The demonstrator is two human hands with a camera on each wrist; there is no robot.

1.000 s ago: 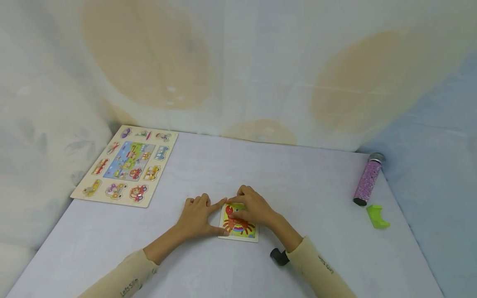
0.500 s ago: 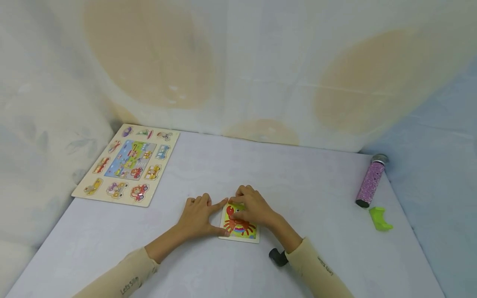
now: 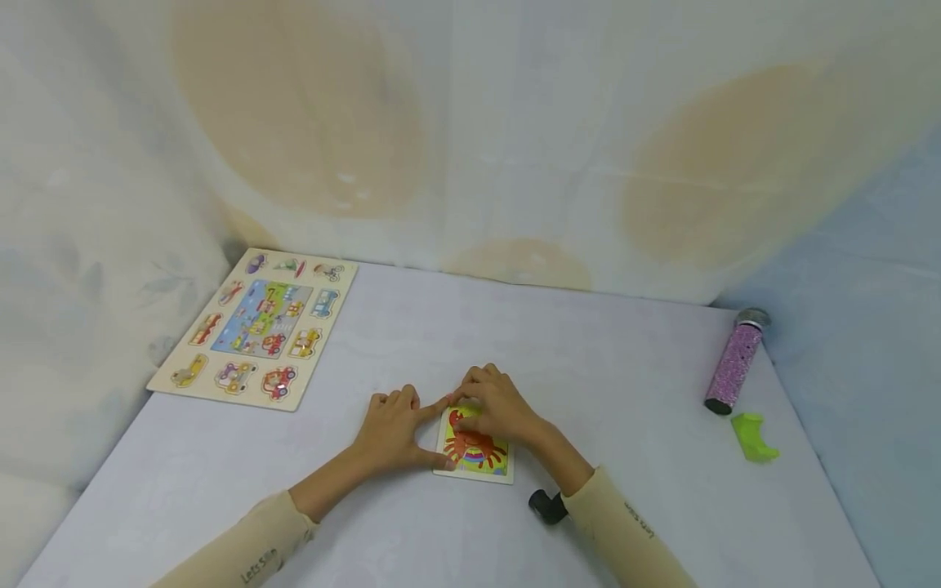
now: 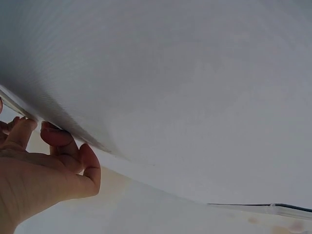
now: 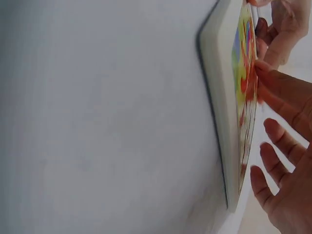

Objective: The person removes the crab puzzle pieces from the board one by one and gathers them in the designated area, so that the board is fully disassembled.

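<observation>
Both hands point(image 3: 388, 434) point(image 3: 503, 410) on the small crab puzzle point(image 3: 481, 452)

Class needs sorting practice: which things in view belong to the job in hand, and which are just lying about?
Job in hand:
- crab puzzle
- left hand and right hand, both touching it

Apparently just lying about:
- vehicle puzzle board
- glittery microphone
- green curved piece
- black object, partly hidden

One crab puzzle point(image 3: 479, 451), one vehicle board point(image 3: 250, 398) with ten outer pictures point(image 3: 279, 382), one glittery microphone point(image 3: 735, 367), one green piece point(image 3: 751, 438) and one black object point(image 3: 546, 507) lay there; two hands point(image 3: 387, 435) showed.
</observation>
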